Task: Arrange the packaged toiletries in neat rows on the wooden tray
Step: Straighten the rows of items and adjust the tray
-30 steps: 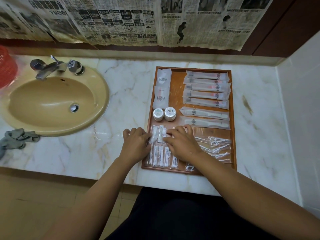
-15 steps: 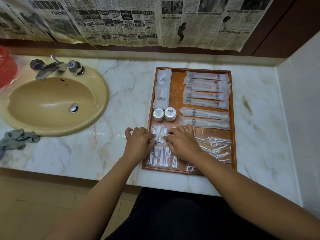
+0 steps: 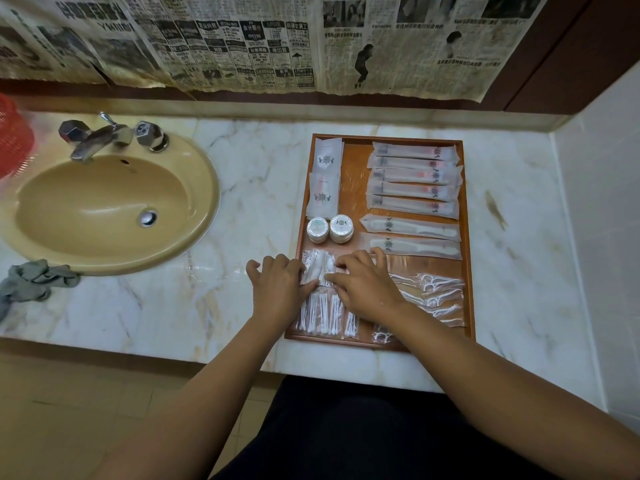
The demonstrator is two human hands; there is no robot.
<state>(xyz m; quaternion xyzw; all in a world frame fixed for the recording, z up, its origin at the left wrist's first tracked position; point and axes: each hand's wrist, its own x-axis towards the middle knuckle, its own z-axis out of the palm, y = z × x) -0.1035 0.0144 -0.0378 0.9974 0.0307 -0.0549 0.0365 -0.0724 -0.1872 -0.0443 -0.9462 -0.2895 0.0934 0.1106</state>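
A wooden tray [image 3: 356, 161] lies on the marble counter. On it are several long toothbrush packets [image 3: 414, 178], two comb packets [image 3: 412, 235], two white sachets [image 3: 323, 178], two round soaps [image 3: 330, 229], floss-pick packets [image 3: 436, 296] and cotton-swab packets [image 3: 322, 317]. My left hand [image 3: 277, 289] and my right hand [image 3: 363, 285] rest over the tray's near left part. Both pinch the upper cotton-swab packet [image 3: 317, 270] between their fingertips.
A tan sink [image 3: 104, 209] with a chrome tap [image 3: 100, 136] sits to the left. A grey cloth [image 3: 34, 278] lies by the counter's front edge, a red basket [image 3: 14, 140] at far left. Newspaper [image 3: 277, 39] covers the wall behind; a white wall [image 3: 602, 202] bounds the right.
Both hands have shifted a little farther up the tray, drawing closer together on the upper cotton-swab packet. Other packets have not moved.
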